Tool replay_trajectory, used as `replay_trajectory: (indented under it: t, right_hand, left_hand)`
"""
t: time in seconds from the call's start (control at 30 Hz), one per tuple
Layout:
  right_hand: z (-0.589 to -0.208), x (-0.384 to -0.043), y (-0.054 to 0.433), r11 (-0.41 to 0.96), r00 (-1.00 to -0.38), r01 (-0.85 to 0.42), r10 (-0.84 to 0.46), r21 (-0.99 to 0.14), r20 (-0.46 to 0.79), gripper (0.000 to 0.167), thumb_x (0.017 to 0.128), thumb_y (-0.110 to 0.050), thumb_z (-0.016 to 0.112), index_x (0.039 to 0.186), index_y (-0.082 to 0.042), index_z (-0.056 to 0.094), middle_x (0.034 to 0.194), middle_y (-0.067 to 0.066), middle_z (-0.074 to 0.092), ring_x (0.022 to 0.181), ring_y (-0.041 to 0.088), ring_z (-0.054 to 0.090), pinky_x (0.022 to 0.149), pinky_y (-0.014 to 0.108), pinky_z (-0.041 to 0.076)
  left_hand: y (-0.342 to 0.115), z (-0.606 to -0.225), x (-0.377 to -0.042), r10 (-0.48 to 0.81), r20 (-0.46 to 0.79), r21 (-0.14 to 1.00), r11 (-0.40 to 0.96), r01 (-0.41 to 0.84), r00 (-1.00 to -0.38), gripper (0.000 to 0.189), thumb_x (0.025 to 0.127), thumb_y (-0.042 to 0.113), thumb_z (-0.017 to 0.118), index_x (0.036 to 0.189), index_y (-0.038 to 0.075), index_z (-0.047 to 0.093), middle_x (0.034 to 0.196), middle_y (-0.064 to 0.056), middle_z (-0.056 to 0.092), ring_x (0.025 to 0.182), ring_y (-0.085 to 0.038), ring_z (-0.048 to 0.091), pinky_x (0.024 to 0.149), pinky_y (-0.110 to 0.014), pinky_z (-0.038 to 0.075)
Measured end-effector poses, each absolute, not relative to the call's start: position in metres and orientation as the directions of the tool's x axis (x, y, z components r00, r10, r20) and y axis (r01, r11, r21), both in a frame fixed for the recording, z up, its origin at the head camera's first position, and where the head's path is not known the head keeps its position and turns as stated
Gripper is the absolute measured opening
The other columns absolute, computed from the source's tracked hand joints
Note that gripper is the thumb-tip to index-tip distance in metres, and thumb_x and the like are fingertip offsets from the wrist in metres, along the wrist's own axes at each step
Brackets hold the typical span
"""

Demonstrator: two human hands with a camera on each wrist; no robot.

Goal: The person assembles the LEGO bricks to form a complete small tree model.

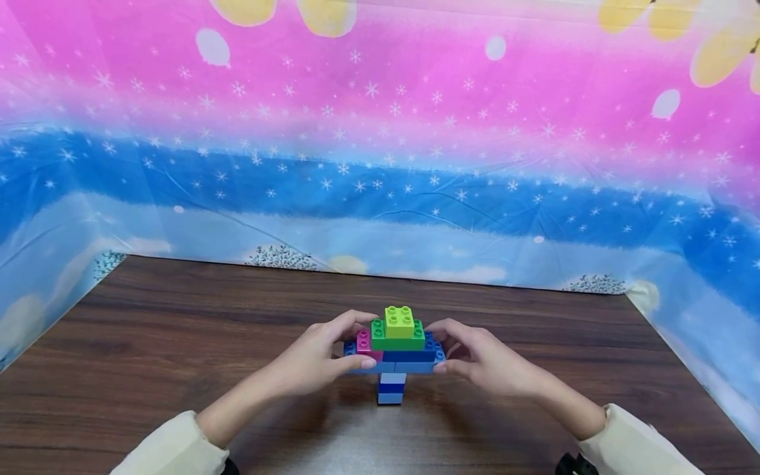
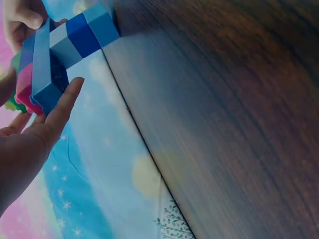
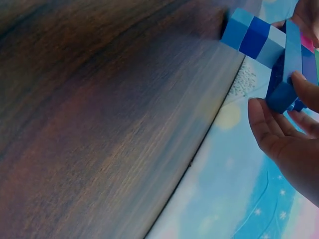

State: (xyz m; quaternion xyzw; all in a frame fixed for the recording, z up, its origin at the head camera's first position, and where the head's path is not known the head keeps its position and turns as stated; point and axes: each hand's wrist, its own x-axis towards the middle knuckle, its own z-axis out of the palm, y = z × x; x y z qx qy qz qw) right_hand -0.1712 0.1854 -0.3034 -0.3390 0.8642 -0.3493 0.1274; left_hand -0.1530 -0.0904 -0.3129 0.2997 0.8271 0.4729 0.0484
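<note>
A toy building brick structure (image 1: 410,356) stands upright in the middle of the table, tree-like in shape. Its narrow stem (image 1: 390,388) stacks pale, dark and mid-blue bricks. Over that lies a wide row of blue bricks (image 1: 415,367), then a pink brick (image 1: 364,340) beside dark blue ones, a green brick (image 1: 398,344) and a lime brick (image 1: 398,321) on top. My left hand (image 1: 320,356) holds the left end of the wide row, thumb in front and fingers behind. At the opposite end my right hand (image 1: 489,359) pinches the row likewise, fingers below it in the right wrist view.
The dark wood-grain table (image 1: 178,316) extends around the structure on all sides. Behind it and along both sides hangs a pink and blue cloth (image 1: 380,185) with snowflakes, meeting the table's edges.
</note>
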Motion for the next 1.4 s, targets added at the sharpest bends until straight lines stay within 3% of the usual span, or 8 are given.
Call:
replay_trajectory:
  t: [0.3, 0.53, 0.7, 0.97, 1.4]
  right_hand:
    - [-0.309, -0.178, 0.189, 0.531, -0.769, -0.462, -0.639, -0.710, 0.023, 0.040, 0.090, -0.020, 0.060, 0.125, -0.010, 0.045, 0.105, 0.001, 0.057, 0.090, 0.016, 0.055, 0.075, 0.032, 0.048]
    - [-0.315, -0.183, 0.191, 0.501, -0.773, -0.432, -0.633, -0.750, 0.023, 0.035, 0.090, -0.014, 0.058, 0.120, -0.004, 0.044, 0.104, 0.007, 0.058, 0.085, 0.021, 0.060, 0.074, 0.031, 0.050]
    - [-0.319, -0.186, 0.192, 0.464, -0.777, -0.378, -0.630, -0.801, 0.001, 0.031, 0.092, -0.012, 0.056, 0.119, -0.001, 0.044, 0.102, 0.012, 0.058, 0.086, 0.027, 0.062, 0.073, 0.032, 0.051]
    - [-0.326, -0.191, 0.193, 0.495, -0.786, -0.353, -0.617, -0.794, -0.035, 0.030, 0.088, -0.015, 0.063, 0.111, -0.001, 0.050, 0.099, 0.008, 0.056, 0.085, 0.020, 0.056, 0.072, 0.029, 0.048]
    - [-0.340, -0.202, 0.195, 0.451, -0.760, -0.293, -0.645, -0.843, -0.081, 0.021, 0.092, -0.004, 0.053, 0.111, 0.004, 0.047, 0.096, 0.015, 0.058, 0.083, 0.025, 0.063, 0.072, 0.031, 0.052]
  left_hand:
    - [-0.092, -0.316, -0.156, 0.497, 0.138, 0.829, 0.415, 0.374, -0.857, 0.067, 0.080, 0.003, 0.069, 0.137, 0.006, 0.035, 0.119, -0.017, 0.054, 0.111, -0.031, 0.050, 0.085, -0.038, 0.047]
    - [-0.092, -0.323, -0.161, 0.488, 0.164, 0.820, 0.416, 0.393, -0.858, 0.050, 0.079, -0.002, 0.067, 0.124, 0.003, 0.046, 0.116, -0.017, 0.056, 0.107, -0.031, 0.054, 0.085, -0.039, 0.046]
    - [-0.091, -0.327, -0.165, 0.485, 0.171, 0.813, 0.422, 0.401, -0.857, 0.036, 0.079, -0.002, 0.067, 0.110, 0.001, 0.050, 0.112, -0.017, 0.058, 0.100, -0.030, 0.057, 0.079, -0.032, 0.049]
    - [-0.088, -0.330, -0.174, 0.477, 0.141, 0.796, 0.466, 0.386, -0.867, 0.036, 0.077, 0.000, 0.070, 0.108, -0.002, 0.051, 0.112, -0.020, 0.058, 0.095, -0.028, 0.059, 0.069, -0.025, 0.050]
    - [-0.079, -0.332, -0.184, 0.413, 0.044, 0.719, 0.619, 0.316, -0.910, 0.030, 0.083, 0.004, 0.066, 0.111, 0.000, 0.057, 0.106, -0.013, 0.062, 0.100, -0.024, 0.057, 0.086, -0.039, 0.045]
